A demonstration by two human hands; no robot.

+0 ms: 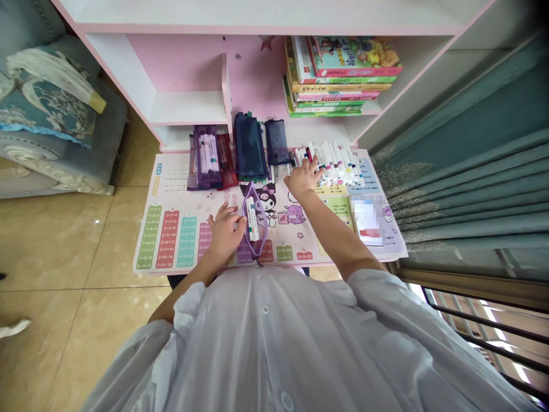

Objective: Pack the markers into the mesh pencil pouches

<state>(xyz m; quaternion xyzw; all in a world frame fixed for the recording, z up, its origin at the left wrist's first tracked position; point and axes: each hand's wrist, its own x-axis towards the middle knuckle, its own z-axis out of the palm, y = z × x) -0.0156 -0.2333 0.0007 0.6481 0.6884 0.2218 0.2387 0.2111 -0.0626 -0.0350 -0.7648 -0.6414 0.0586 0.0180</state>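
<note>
Left hand: my left hand (223, 233) sits by the purple mesh pouch (266, 226), with the fingers bent and pinching its edge.
Right hand: my right hand (303, 177) lies on the row of white markers (337, 163), with the fingers spread out, not clenched, and the tips touching the markers.
Pouch: it stands open on the near part of the times table mat (171, 240), and some markers (253, 220) are inside it.
Far edge of mat: a full purple pouch (206, 157), a red pouch (226, 161) and two dark blue pouches (249, 146) lie side by side.
Behind: a stack of books (343, 74) is on the pink and white shelf (184, 63).
Right: a green-blue curtain (472, 171) hangs there.
Left: a sofa (55, 114) stands on the tile floor (51, 246).
</note>
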